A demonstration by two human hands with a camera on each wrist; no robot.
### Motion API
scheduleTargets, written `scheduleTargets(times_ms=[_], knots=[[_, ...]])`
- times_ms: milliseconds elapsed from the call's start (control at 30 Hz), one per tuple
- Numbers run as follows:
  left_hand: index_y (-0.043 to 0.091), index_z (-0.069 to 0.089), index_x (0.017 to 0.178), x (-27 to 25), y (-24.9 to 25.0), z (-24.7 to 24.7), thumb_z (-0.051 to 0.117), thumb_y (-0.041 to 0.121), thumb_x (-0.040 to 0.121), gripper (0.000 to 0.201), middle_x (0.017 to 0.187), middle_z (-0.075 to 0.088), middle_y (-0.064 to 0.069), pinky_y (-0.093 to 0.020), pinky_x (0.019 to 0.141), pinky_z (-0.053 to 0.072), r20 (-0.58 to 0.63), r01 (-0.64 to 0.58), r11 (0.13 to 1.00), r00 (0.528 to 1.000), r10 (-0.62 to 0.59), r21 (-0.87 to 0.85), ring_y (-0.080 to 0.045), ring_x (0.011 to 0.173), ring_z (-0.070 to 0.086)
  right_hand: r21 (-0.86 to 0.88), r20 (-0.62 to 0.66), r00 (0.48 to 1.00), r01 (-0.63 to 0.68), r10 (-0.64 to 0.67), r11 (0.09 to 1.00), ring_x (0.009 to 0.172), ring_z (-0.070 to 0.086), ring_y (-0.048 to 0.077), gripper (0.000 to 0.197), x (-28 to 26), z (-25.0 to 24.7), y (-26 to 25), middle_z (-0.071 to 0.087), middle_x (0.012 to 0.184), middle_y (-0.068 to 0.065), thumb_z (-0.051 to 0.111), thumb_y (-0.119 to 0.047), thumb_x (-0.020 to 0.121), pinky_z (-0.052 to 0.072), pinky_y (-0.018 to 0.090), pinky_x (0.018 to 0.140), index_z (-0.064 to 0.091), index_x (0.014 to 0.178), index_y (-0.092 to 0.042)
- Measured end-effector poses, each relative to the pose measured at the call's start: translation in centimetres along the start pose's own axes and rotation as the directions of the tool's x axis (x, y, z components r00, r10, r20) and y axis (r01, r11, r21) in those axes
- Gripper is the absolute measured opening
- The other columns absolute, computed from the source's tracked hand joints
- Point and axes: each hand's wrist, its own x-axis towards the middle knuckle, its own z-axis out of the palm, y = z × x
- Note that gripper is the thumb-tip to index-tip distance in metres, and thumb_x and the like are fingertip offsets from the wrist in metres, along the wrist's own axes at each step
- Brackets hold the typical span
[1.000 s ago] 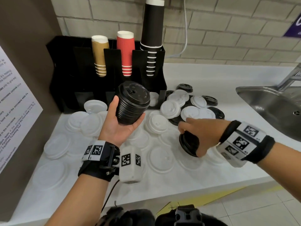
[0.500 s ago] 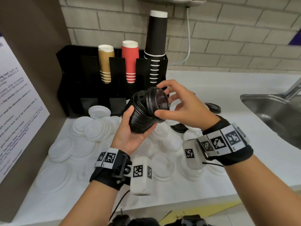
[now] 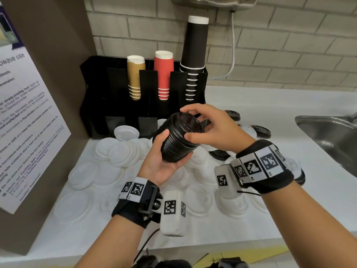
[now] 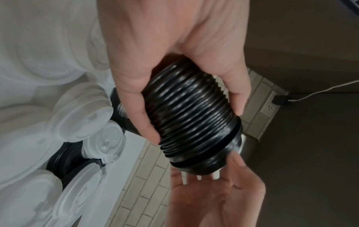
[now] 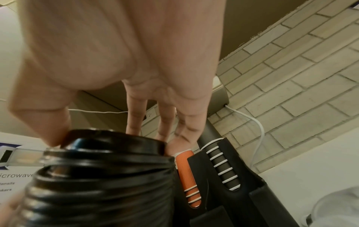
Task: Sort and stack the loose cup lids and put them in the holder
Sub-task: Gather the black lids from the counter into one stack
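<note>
My left hand (image 3: 167, 151) grips a tall stack of black lids (image 3: 178, 141), tilted, above the counter in front of the black holder (image 3: 116, 89). My right hand (image 3: 201, 125) pinches the top black lid (image 3: 186, 122) of that stack by its rim, thumb on the near side, fingers over the far side. The left wrist view shows the ribbed stack (image 4: 194, 119) between my left thumb and fingers, with the right hand (image 4: 213, 192) at its end. From the right wrist, the top lid (image 5: 114, 142) sits under my right fingertips.
Many loose white lids (image 3: 119, 151) cover the white counter (image 3: 241, 225). A few loose black lids (image 3: 261, 130) lie to the right. The holder's upper slots hold brown (image 3: 135, 78), red (image 3: 163, 74) and black cups (image 3: 195, 55). A steel sink (image 3: 332, 136) is at the right.
My right hand picked a black lid off the counter, brought it up and set it on top of the stack in my left hand. The stack stayed raised.
</note>
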Motion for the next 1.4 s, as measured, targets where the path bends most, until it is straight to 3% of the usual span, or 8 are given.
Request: scheduleTargets(times_ms=[200,367,500,667,900,1067,1200,1400], knots=[[0.012,0.057,0.13,0.0,-0.2,0.1,0.081,0.042,0.061,0.079,0.124,0.065,-0.018,-0.039,0.079,0.058,-0.001,0.008,1.0,1.0,-0.008,-0.021,-0.032,0.111,0.066,-0.021,0.02,1.0,0.011,-0.01,1.0,0.099,0.052,-0.001,0.058,0.1,0.1,-0.1,0.054,0.116,-0.003,0.078,-0.033,0.073,0.041,0.017,0.083,0.054,0.126,-0.036],[0.012,0.075,0.109,-0.1,0.4,-0.6,0.077,0.046,0.064,0.056,0.124,0.066,-0.018,-0.043,0.079,0.058,0.051,-0.022,0.997,0.998,0.026,-0.079,-0.031,0.112,0.065,-0.02,0.012,0.996,-0.089,0.089,0.996,0.106,0.05,-0.007,0.062,-0.7,-3.0,0.8,0.052,0.122,-0.015,0.065,-0.058,0.073,0.042,0.01,0.079,0.048,0.13,-0.042],[0.012,0.07,0.117,-0.3,1.6,-1.3,0.066,0.045,0.073,0.056,0.126,0.063,-0.02,-0.051,0.074,0.058,-0.021,-0.087,0.981,0.996,0.085,-0.172,-0.038,0.114,0.062,-0.219,-0.013,0.963,-0.266,0.27,0.939,0.094,0.061,0.011,0.028,-2.6,-7.3,3.7,0.063,0.105,-0.007,0.067,-0.037,0.085,0.046,0.018,0.077,0.06,0.111,-0.031],[0.013,0.053,0.137,-0.6,2.2,-1.6,0.066,0.046,0.073,0.073,0.134,0.058,-0.022,-0.052,0.083,0.056,-0.058,-0.124,0.976,0.992,0.116,-0.18,-0.041,0.123,0.055,-0.724,0.228,0.754,-0.291,0.615,0.626,0.086,0.058,0.014,0.016,-5.3,-7.3,6.7,0.064,0.091,-0.009,0.07,-0.042,0.079,0.047,0.028,0.078,0.06,0.081,-0.03],[0.013,0.054,0.136,-0.8,2.1,-1.8,0.067,0.046,0.074,0.071,0.134,0.058,-0.02,-0.05,0.083,0.056,-0.058,-0.13,0.98,0.991,0.123,-0.153,-0.039,0.124,0.055,-0.934,0.107,0.529,-0.238,0.842,0.268,0.073,0.054,0.017,0.034,-6.7,-6.3,9.3,0.054,0.074,-0.003,0.063,-0.047,0.082,0.045,0.028,0.068,0.054,0.078,-0.014],[0.013,0.06,0.13,-0.6,1.7,-2.0,0.066,0.046,0.074,0.065,0.132,0.06,-0.019,-0.049,0.082,0.057,-0.043,-0.129,0.981,0.991,0.124,-0.143,-0.038,0.122,0.057,-0.793,0.176,0.56,-0.407,0.81,0.454,0.082,0.05,0.017,0.073,-7.4,-6.2,10.9,0.053,0.101,0.0,0.071,-0.043,0.078,0.043,0.029,0.073,0.033,0.137,-0.023],[0.013,0.077,0.104,-0.6,1.6,-1.7,0.065,0.046,0.074,0.046,0.127,0.064,-0.018,-0.048,0.082,0.057,-0.023,-0.125,0.985,0.992,0.123,-0.12,-0.037,0.12,0.059,-0.798,0.187,0.59,-0.374,0.785,0.472,0.07,0.051,0.016,0.07,-7.2,-5.1,12.0,0.044,0.081,-0.004,0.072,-0.045,0.074,0.047,0.032,0.071,0.032,0.128,-0.026],[0.013,0.077,0.104,-0.7,1.7,-1.5,0.072,0.046,0.069,0.048,0.127,0.064,-0.018,-0.047,0.081,0.057,-0.01,-0.119,0.987,0.993,0.119,-0.111,-0.037,0.121,0.058,-0.816,0.187,0.591,-0.35,0.784,0.459,0.077,0.053,0.021,0.064,-6.5,-5.0,12.6,0.047,0.091,0.002,0.068,-0.048,0.078,0.047,0.032,0.074,0.033,0.124,-0.023]])
